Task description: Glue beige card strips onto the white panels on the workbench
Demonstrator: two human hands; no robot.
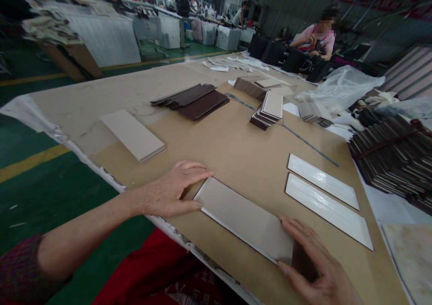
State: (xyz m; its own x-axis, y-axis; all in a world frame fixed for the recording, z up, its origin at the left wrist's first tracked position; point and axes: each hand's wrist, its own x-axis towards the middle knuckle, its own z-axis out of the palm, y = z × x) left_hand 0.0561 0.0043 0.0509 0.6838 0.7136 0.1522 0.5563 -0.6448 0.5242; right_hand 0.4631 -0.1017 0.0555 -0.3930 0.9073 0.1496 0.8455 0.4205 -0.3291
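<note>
A flat beige rectangular board (246, 219) with a thin dark edge lies on the brown table sheet in front of me. My left hand (175, 190) spans its left end, fingers at the far corner and thumb at the near one. Around the right end, my right hand (313, 260) has its thumb on the near edge and its fingertips on the far edge. To the right are two glossy white-faced strips (329, 208), side by side with dark rims. A short stack of beige boards (135, 136) lies beyond my left hand.
Dark brown panels (202, 102) lie fanned out farther back, beside a stack of pale strips (270, 109). A thin grey strip (308, 143) crosses the sheet. Tall bundled dark panels (391, 156) stand at the right. Another person (317, 39) sits at the far end.
</note>
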